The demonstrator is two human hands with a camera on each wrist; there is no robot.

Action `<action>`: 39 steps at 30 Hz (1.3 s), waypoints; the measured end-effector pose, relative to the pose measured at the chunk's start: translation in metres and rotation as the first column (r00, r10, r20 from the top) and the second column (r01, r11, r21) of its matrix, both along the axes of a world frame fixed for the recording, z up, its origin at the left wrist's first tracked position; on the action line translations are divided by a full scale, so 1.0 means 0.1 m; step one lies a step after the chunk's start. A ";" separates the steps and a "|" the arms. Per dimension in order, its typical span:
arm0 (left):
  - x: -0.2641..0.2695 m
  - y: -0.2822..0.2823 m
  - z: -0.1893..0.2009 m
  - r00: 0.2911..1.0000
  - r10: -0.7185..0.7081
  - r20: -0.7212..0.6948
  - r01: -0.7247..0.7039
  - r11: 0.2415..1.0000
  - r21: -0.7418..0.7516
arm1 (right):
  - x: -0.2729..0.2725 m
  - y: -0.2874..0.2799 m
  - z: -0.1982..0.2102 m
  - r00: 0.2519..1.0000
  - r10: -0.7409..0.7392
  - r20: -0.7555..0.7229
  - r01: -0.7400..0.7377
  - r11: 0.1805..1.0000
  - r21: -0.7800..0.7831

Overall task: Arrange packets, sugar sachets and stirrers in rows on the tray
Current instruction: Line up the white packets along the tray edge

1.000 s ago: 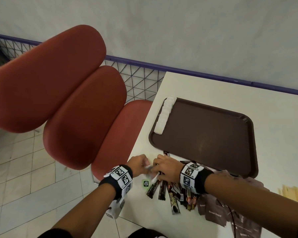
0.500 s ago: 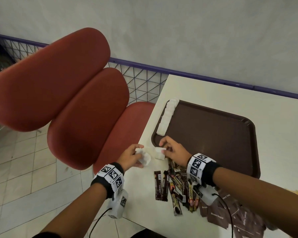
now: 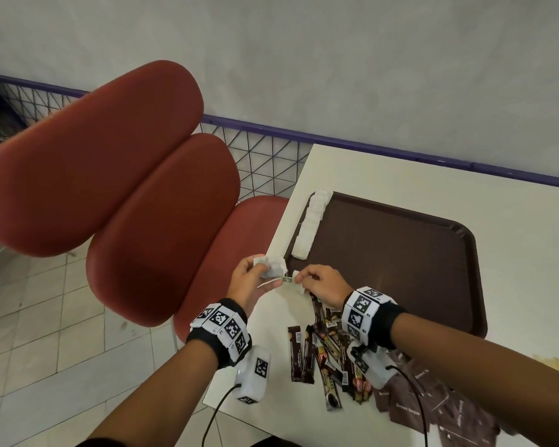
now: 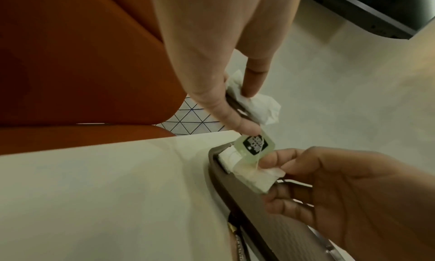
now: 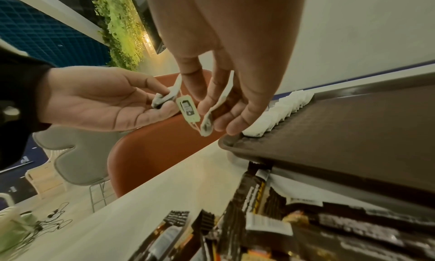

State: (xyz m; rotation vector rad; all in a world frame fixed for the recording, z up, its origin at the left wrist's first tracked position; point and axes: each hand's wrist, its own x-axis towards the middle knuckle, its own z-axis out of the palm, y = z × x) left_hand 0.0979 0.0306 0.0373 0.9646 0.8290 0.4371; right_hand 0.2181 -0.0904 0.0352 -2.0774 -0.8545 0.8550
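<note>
Beside tray corner: both hands' fingers pinch teabags, left hand, right hand.

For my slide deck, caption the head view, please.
Both hands, left hand and right hand, hold white tea bags beside the brown tray.

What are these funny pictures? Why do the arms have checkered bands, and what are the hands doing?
A person wears three cameras: one on the head, one on each wrist, beside the checkered bands. The left hand holds white tea bags. The right hand pinches another tea bag and its little paper tag. On the table lies a brown tray with a row of white tea bags along its left edge. Dark coffee sticks and brown sugar sachets wait nearby.
</note>
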 end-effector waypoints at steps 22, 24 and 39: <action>0.30 -0.12 -0.06 0.994 -0.086 -0.062 0.086 0.996 0.003 | 0.16 0.06 -0.04 0.956 -0.132 -0.261 0.174 0.974 0.147; 0.33 -0.12 -0.07 0.995 -0.085 -0.060 0.086 0.996 0.004 | 0.17 0.04 -0.03 0.955 -0.108 -0.278 0.154 0.976 0.151; 0.51 0.02 -0.12 0.889 -0.318 -0.329 0.398 0.891 0.217 | 0.35 0.01 -0.03 0.995 -0.102 0.004 0.101 0.989 0.109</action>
